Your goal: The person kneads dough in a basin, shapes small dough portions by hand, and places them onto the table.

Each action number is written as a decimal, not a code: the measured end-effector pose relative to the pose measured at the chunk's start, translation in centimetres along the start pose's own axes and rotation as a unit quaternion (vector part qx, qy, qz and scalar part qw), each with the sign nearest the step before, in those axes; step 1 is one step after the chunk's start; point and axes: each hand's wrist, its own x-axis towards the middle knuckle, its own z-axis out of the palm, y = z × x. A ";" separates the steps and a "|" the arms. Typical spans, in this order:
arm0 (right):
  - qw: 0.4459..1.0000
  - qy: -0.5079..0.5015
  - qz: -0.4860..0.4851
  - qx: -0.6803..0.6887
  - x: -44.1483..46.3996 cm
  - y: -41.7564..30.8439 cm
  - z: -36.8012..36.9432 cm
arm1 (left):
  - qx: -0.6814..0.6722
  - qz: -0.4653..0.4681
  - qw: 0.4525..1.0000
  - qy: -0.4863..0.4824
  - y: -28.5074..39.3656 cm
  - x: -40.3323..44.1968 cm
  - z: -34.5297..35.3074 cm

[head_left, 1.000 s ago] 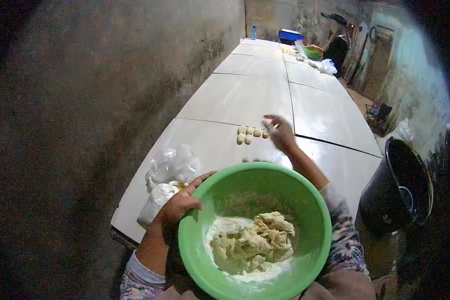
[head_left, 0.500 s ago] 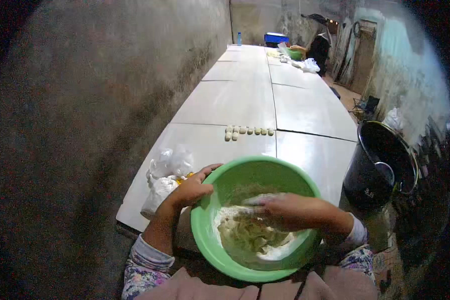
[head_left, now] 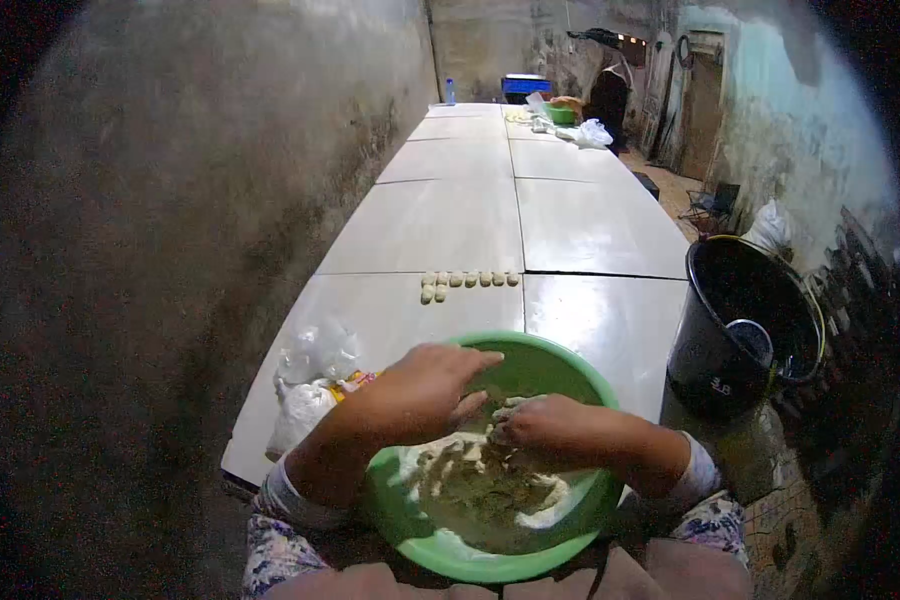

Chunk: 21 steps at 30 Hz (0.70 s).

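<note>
A green plastic bowl (head_left: 560,368) sits in front of me at the near end of the table. Wet, lumpy dough (head_left: 480,487) lies in its bottom, with loose white flour (head_left: 544,510) around it. My right hand (head_left: 550,425) is inside the bowl, its fingers curled and coated with pale dough, closed on some of it. Over the bowl's left side hovers my left hand (head_left: 425,388), fingers stretched out and holding nothing. Its fingertips point toward my right hand, a small gap apart.
Several small dough pieces (head_left: 470,280) lie in rows on the white table (head_left: 600,325) beyond the bowl. Plastic bags of white powder (head_left: 303,415) stand at the left. A black bucket (head_left: 710,365) is at the right. Bags (head_left: 592,134) and a blue box (head_left: 527,88) are far off.
My left hand has let go of the bowl's rim and moved right, over the bowl. My right hand's fingers have curled in from a flatter, blurred pose. The view has shifted slightly.
</note>
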 end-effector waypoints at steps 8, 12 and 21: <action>0.989 -0.111 0.087 -0.038 1.6 0.0 -0.1 | -0.053 -0.002 0.997 -0.047 -2.6 1.3 3.3; 0.992 -0.110 0.057 -0.003 1.8 0.9 -0.1 | -0.118 -0.010 0.989 -0.088 -2.9 1.1 3.3; 0.972 0.177 -0.044 0.149 0.1 0.9 -0.5 | -0.449 0.048 0.889 -0.073 -3.9 2.3 3.8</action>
